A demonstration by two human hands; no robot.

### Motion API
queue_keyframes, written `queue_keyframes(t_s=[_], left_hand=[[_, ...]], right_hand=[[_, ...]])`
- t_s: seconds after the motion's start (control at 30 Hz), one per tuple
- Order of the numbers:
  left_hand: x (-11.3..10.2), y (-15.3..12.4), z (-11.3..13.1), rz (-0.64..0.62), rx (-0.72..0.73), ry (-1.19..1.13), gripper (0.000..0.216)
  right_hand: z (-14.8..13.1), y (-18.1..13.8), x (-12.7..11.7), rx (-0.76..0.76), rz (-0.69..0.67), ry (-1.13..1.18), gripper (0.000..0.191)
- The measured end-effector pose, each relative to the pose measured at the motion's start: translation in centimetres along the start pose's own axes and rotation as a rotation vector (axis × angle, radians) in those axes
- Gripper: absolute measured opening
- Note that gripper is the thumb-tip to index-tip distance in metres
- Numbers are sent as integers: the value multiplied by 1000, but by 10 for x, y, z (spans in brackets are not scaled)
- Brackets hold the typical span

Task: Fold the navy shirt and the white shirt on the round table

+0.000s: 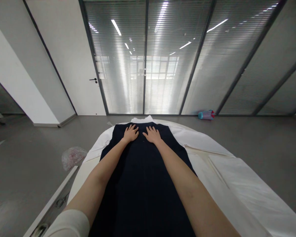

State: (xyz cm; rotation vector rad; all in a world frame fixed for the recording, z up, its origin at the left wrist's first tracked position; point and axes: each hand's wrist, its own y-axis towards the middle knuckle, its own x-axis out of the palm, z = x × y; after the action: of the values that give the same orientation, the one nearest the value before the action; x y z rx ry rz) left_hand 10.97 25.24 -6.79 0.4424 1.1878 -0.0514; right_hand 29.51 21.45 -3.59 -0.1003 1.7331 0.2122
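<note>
A dark navy garment (pixel 140 184) lies spread flat along a table covered in white cloth (pixel 236 184). My left hand (pixel 130 133) rests flat on the garment's far end, fingers stretched out and apart. My right hand (pixel 151 134) lies flat beside it, also with spread fingers, a small gap between the two hands. Both arms reach forward over the garment. Neither hand holds anything. A bit of white fabric (pixel 141 119) shows past the garment's far edge.
A clear plastic bag (pixel 72 157) sits on the grey floor left of the table. A teal and red bottle-like object (pixel 206 114) lies by the glass partition with blinds. A white door (pixel 71 56) stands at back left. A metal rail (pixel 53 200) runs along the table's left side.
</note>
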Motion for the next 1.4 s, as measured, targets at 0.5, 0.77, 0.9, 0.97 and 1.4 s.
queue_keyframes(t_s=[0.5, 0.77, 0.9, 0.97, 1.4], left_hand=[[5, 6, 23, -167, 257, -21, 45], [3, 15, 25, -218, 169, 5, 47], [-1, 23, 38, -181, 110, 34, 43], [0, 29, 51, -146, 79, 51, 40], [23, 39, 83, -259, 95, 17, 66]], right_hand=[[3, 0, 17, 50, 13, 99, 62], [32, -3, -10, 42, 121, 194, 52], [70, -14, -33, 114, 194, 181, 49], [86, -24, -35, 157, 194, 159, 47], [93, -60, 0, 169, 226, -6, 46]])
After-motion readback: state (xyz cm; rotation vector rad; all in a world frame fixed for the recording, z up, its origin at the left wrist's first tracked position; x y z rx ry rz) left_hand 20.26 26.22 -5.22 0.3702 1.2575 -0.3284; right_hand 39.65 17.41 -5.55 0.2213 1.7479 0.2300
